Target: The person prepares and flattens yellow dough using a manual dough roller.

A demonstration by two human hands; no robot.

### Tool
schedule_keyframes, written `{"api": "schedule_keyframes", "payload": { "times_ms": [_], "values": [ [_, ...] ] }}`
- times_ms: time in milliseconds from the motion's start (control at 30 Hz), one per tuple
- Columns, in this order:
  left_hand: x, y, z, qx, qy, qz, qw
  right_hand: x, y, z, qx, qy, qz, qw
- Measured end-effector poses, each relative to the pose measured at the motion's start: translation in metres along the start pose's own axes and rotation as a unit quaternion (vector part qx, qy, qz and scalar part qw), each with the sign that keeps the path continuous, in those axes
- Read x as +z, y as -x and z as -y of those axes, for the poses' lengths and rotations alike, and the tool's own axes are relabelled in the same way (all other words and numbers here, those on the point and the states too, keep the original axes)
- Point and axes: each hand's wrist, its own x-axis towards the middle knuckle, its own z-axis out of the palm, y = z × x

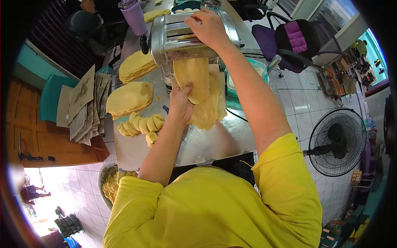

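A steel dough sheeter (165,43) stands on the metal table, with a yellow dough sheet (196,78) hanging from its front. My left hand (180,102) is closed on the left edge of that sheet, thumb on top and the other fingers hidden behind it. More flat dough (205,113) lies beneath the hanging piece. Over the sheeter's top slots is my right hand (209,29), its fingers curled together; whatever they may pinch is hidden. A strip of dough shows in the slot below it.
Stacked dough sheets (130,98) and cut dough rolls (142,123) lie left of the sheeter. A purple tumbler (134,18) stands behind them. A teal-rimmed container (254,68) sits right. A bowl of dough (111,186) is low left; a fan (337,140) stands right.
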Motion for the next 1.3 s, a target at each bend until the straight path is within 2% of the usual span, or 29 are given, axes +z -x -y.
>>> {"api": "schedule_keyframes", "payload": {
  "times_ms": [33, 100, 133, 200, 233, 300, 400, 700, 900, 1000, 1067, 1100, 1167, 1200, 1267, 1300],
  "values": [
    [0.000, 0.002, 0.000, -0.005, -0.003, 0.002, 1.000, 0.005, 0.001, -0.003, 0.002, 0.000, 0.000, 1.000],
    [0.000, 0.003, 0.000, -0.011, -0.006, 0.007, 1.000, 0.012, 0.003, -0.003, -0.007, 0.122, -0.003, 0.992],
    [-0.001, 0.004, 0.001, -0.013, -0.009, 0.005, 1.000, 0.015, 0.002, -0.003, -0.006, 0.123, -0.004, 0.992],
    [-0.001, 0.006, 0.001, -0.015, -0.013, 0.002, 1.000, 0.018, 0.002, -0.001, 0.000, 0.201, 0.082, 0.976],
    [0.000, 0.007, 0.002, -0.015, -0.013, 0.001, 1.000, 0.018, 0.001, -0.001, 0.001, 0.200, 0.081, 0.976],
    [0.000, 0.010, 0.003, -0.015, -0.015, -0.001, 1.000, 0.017, -0.002, 0.000, 0.008, 0.214, 0.147, 0.966],
    [-0.003, 0.012, 0.007, -0.005, -0.021, 0.015, 1.000, 0.016, -0.002, 0.003, 0.024, 0.204, 0.164, 0.965],
    [-0.004, 0.029, 0.015, -0.007, -0.019, -0.015, 1.000, 0.016, -0.002, 0.000, 0.026, 0.185, 0.152, 0.971],
    [-0.007, 0.043, 0.020, -0.010, -0.069, -0.022, 0.997, 0.016, -0.002, 0.000, 0.025, 0.193, 0.157, 0.968],
    [-0.007, 0.048, 0.023, -0.003, -0.140, -0.069, 0.988, 0.017, -0.004, -0.001, 0.029, 0.199, 0.161, 0.966],
    [-0.014, 0.051, 0.033, 0.097, -0.230, -0.124, 0.960, 0.019, -0.003, 0.000, 0.032, 0.196, 0.162, 0.967],
    [-0.015, 0.054, 0.036, 0.097, -0.232, -0.122, 0.960, 0.018, -0.003, 0.000, 0.035, 0.200, 0.164, 0.965],
    [-0.018, 0.060, 0.039, 0.160, -0.184, -0.027, 0.970, 0.018, -0.004, 0.000, 0.038, 0.204, 0.164, 0.964],
    [-0.022, 0.062, 0.036, 0.160, -0.185, -0.027, 0.969, 0.018, -0.005, 0.000, 0.037, 0.202, 0.162, 0.965],
    [-0.030, 0.067, 0.025, -0.025, -0.310, 0.034, 0.950, 0.019, -0.003, 0.001, 0.037, 0.198, 0.163, 0.966],
    [-0.029, 0.071, 0.022, -0.026, -0.311, 0.033, 0.950, 0.019, -0.003, 0.001, 0.035, 0.198, 0.162, 0.966]
  ]
}}
